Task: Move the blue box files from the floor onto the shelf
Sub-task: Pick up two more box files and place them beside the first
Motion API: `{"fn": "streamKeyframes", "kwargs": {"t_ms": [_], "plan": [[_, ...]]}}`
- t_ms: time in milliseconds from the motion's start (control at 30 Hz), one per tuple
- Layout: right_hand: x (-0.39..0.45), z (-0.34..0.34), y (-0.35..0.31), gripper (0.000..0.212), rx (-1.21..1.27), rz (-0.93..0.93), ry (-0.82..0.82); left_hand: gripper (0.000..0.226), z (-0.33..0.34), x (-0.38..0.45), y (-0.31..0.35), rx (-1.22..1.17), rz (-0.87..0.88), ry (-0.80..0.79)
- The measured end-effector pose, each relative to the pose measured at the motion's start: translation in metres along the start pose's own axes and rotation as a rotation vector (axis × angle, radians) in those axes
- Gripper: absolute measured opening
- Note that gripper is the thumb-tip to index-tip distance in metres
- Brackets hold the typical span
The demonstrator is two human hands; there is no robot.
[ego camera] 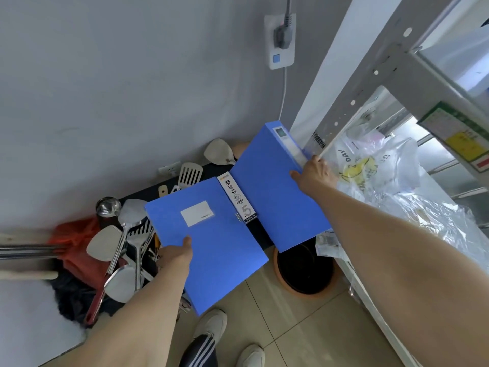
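I count two blue box files, one (211, 245) near my left and one (275, 186) near my right. I see two hands, my left hand (176, 256) and my right hand (315, 173). There are two white shoes (211, 324) (one (251, 356) is partly cut off), one round black pot (304, 271), and one wall plug (283, 35).

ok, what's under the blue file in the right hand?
Under the right-hand blue box file, held by the right hand: a round black pot with an orange rim on the floor, and a dark surface's edge. The file covers the pot's far rim and anything behind it.
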State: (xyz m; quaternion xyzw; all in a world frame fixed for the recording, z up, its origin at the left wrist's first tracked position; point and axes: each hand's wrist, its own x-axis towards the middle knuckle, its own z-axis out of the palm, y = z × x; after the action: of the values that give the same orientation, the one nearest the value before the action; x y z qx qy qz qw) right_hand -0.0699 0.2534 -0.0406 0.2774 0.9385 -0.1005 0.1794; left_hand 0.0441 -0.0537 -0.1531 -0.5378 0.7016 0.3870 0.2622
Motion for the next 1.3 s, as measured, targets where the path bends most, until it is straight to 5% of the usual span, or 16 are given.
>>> {"fn": "streamKeyframes", "kwargs": {"t_ms": [233, 433, 667, 967, 1167, 1300], "plan": [[-0.025, -0.003, -0.019, 0.075, 0.043, -0.033, -0.073, 0.082, -0.005, -0.034, 0.009, -0.062, 0.148, 0.043], [-0.058, -0.007, -0.037, 0.074, 0.065, -0.049, -0.075, 0.029, -0.011, -0.092, 0.038, -0.175, 0.298, -0.098], [-0.102, -0.046, -0.044, 0.063, 0.121, -0.107, 0.052, 0.059, -0.033, -0.160, 0.071, -0.073, 0.514, 0.007], [-0.180, -0.118, -0.048, 0.062, 0.409, -0.002, 0.125, 0.036, -0.089, -0.258, 0.099, -0.055, 0.833, 0.013], [-0.241, -0.163, -0.057, 0.060, 0.607, 0.031, 0.222, 0.053, -0.131, -0.327, 0.103, -0.056, 0.960, 0.060], [-0.284, -0.184, -0.055, 0.058, 0.745, 0.005, 0.314, 0.039, -0.158, -0.373, 0.096, -0.070, 1.054, 0.087]]}}
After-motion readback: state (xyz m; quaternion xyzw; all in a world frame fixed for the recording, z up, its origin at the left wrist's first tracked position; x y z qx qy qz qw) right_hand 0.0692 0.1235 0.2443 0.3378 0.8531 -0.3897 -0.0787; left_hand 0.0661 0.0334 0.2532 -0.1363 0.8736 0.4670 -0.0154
